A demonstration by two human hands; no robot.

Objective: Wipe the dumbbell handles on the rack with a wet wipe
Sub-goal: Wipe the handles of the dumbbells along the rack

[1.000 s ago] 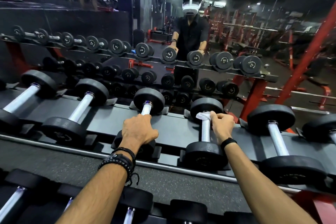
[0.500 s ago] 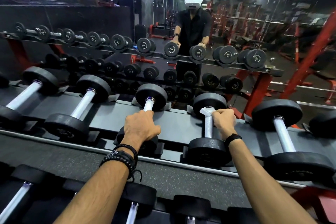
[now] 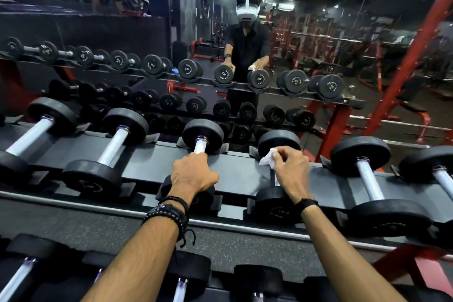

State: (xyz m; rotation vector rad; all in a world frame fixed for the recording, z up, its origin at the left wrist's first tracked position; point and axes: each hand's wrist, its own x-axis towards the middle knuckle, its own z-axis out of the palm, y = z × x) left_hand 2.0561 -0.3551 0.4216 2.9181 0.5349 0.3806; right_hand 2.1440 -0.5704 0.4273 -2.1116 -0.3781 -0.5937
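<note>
White wet wipe (image 3: 267, 159) pinched in my right hand (image 3: 291, 169) over a dumbbell handle on the rack (image 3: 147, 167), right of frame centre.
My left hand (image 3: 193, 175) is clenched around the neighbouring dumbbell (image 3: 202, 133) at centre frame; the wiped dumbbell (image 3: 278, 141) has its handle mostly hidden beneath my right hand.

left hand (image 3: 193, 174) grips dumbbell handle (image 3: 200, 146) | right hand (image 3: 290, 167) pinches wet wipe (image 3: 267, 160) over next dumbbell (image 3: 278, 201)
</note>
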